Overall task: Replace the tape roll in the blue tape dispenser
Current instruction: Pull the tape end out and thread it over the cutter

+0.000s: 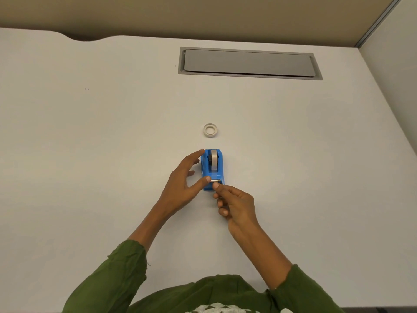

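Note:
The blue tape dispenser (213,169) stands on the white desk (90,154), with a tape roll (214,159) seated upright in its slot. My left hand (182,184) cups the dispenser's left side, index finger at its far corner and thumb at the metal cutter end. My right hand (234,204) is at the near end, thumb and forefinger pinched together just below the cutter; whether they hold the tape end is too small to tell. A second tape roll (210,130), whitish and lying flat, rests on the desk a little beyond the dispenser.
A grey cable hatch (248,63) is recessed into the desk at the back. A partition wall (392,75) rises on the right. My green sleeves fill the bottom of the view.

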Motion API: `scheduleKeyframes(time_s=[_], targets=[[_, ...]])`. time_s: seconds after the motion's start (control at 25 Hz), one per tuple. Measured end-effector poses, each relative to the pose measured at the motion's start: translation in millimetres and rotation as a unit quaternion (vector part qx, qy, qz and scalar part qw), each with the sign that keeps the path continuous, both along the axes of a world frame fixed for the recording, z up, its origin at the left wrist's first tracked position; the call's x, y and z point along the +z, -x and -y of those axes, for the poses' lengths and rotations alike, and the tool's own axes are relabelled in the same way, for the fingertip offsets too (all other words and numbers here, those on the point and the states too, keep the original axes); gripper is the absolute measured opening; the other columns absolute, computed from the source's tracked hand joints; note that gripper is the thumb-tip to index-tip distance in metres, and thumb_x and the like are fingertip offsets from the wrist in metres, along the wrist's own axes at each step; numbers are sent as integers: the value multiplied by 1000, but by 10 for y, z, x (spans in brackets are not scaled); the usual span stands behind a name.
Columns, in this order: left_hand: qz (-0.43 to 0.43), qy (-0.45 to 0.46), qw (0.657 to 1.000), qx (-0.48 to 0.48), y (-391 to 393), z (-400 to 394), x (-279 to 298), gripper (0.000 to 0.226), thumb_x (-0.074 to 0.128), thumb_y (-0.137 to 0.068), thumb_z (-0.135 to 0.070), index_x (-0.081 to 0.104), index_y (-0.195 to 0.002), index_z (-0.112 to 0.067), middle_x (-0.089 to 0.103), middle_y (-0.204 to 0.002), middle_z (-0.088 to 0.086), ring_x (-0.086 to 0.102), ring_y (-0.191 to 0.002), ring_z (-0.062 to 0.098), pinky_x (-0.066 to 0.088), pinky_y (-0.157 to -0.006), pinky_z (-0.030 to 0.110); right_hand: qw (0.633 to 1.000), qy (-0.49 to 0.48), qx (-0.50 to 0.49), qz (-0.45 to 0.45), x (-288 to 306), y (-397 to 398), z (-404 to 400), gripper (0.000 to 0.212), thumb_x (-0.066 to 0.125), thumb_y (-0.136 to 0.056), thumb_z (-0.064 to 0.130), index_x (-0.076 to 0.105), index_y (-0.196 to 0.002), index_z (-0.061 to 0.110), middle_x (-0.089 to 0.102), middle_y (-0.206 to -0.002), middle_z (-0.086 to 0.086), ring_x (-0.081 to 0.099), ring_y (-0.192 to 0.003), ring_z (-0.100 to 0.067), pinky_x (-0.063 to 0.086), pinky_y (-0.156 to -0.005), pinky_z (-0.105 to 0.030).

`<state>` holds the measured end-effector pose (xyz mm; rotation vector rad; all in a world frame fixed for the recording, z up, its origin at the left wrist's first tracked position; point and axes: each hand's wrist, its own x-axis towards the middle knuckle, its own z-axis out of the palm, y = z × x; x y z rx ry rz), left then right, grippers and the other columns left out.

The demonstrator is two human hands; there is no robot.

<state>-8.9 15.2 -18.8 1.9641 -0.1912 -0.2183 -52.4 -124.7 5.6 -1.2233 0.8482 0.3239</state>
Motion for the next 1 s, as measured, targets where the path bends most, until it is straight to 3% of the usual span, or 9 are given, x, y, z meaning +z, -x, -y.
scheduleKeyframes(time_s=[0.28, 0.52, 0.72, 1.0], targets=[[0, 4, 1000, -8, -9, -8, -27, 63, 63, -82, -26, 33, -137, -32, 41, -137, -16, 43, -114, -14, 38, -87, 0, 1000, -13, -22, -4, -19, 63, -32, 3, 70, -80, 15, 71, -79, 13, 66, -70, -7, 43, -45, -11, 34, -35, -16], [9, -1, 1000, -8, -1, 22, -32, 66, 62, -77, -33, 32, -137, -32, 38, -134, -22, 42, -113, -15, 37, -86, -1, 999, -23, -38, -17, 27, 22, -56, 35, 68, -78, 42, 72, -85, 7, 62, -64, -5, 44, -44, -11, 32, -33, -17], [11, -9, 1000, -9, -11, 10, -43, 66, 68, -81, -24, 30, -133, -36, 38, -132, -22, 41, -110, -19, 37, -84, -2, 999, -13, -41, 8, 3, 35, -64, 4, 71, -79, 14, 71, -79, 10, 62, -67, -8, 43, -45, -11, 33, -33, -16], [4, -8, 1000, -4, -17, 1, -51, 68, 64, -76, -38, 31, -136, -36, 39, -134, -20, 45, -113, -5, 41, -84, 5, 998, 44, -40, 9, -57, 27, -93, 7, 70, -81, 16, 71, -84, 10, 61, -66, -6, 42, -50, -12, 34, -36, -16]])
